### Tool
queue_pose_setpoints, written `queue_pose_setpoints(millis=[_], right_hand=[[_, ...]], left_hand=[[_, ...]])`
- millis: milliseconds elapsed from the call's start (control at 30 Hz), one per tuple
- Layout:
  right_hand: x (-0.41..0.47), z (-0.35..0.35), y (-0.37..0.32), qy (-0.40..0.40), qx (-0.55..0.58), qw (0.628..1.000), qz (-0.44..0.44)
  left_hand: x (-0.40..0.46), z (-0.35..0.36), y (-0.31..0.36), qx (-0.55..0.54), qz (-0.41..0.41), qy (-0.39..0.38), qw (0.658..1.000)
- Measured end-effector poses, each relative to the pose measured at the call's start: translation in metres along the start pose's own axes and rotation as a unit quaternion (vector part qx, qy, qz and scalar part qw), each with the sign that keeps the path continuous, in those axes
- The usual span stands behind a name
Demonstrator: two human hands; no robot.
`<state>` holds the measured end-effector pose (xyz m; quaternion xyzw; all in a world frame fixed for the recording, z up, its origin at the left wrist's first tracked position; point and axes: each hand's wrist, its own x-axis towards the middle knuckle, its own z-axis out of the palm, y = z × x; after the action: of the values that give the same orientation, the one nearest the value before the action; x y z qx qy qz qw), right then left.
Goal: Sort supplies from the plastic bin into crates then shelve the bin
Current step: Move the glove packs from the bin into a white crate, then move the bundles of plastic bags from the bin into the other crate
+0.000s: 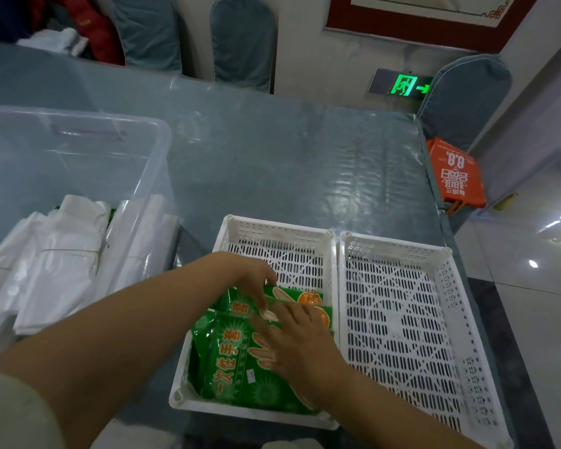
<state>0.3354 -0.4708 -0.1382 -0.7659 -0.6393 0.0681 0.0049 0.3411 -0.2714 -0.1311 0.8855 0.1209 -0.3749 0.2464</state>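
A clear plastic bin stands at the left and holds bundles of white plastic bags. Two white perforated crates sit side by side near the table's front. The left crate holds several green packets of disposable gloves. The right crate has nothing in it. My left hand reaches over the left crate, its fingers bent onto the upper green packets. My right hand lies flat on the packets, fingers spread, pressing on them.
The table has a blue cloth under a clear plastic cover. Blue padded chairs stand at the far side and at the right, where an orange bag rests. A glossy tiled floor lies to the right.
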Motion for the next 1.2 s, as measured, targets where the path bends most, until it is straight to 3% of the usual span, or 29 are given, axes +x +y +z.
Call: queue_pose_setpoints(millis=[100, 233, 467, 567, 733, 933, 1100, 1200], right_hand=[[0.006, 0.013, -0.004, -0.038, 0.005, 0.996, -0.079], [0.006, 0.020, 0.000, -0.061, -0.018, 0.992, -0.113], [0.010, 0.000, -0.006, -0.078, -0.008, 0.993, -0.087], [0.017, -0.024, -0.013, 0.017, -0.028, 0.998, -0.056], [0.048, -0.060, -0.021, 0.215, 0.071, 0.971, -0.075], [0.117, -0.133, -0.086, 0.344, 0.091, 0.925, -0.134], [0.193, -0.164, -0.161, 0.330, 0.115, 0.920, -0.179], [0.245, -0.158, -0.201, 0.218, 0.138, 0.959, -0.118]], left_hand=[[-0.006, -0.004, -0.006, 0.048, -0.011, 0.015, 0.999], [-0.016, -0.010, -0.013, 0.168, -0.034, 0.057, 0.984], [-0.069, -0.040, -0.005, 0.183, 0.005, 0.162, 0.970], [-0.113, -0.050, -0.005, 0.188, 0.028, 0.241, 0.952], [-0.202, -0.046, -0.037, 0.154, 0.049, 0.366, 0.917], [-0.296, -0.032, -0.137, 0.118, -0.026, 0.416, 0.901], [-0.344, -0.019, -0.229, 0.086, -0.100, 0.440, 0.888], [-0.361, -0.011, -0.273, 0.072, -0.108, 0.456, 0.881]])
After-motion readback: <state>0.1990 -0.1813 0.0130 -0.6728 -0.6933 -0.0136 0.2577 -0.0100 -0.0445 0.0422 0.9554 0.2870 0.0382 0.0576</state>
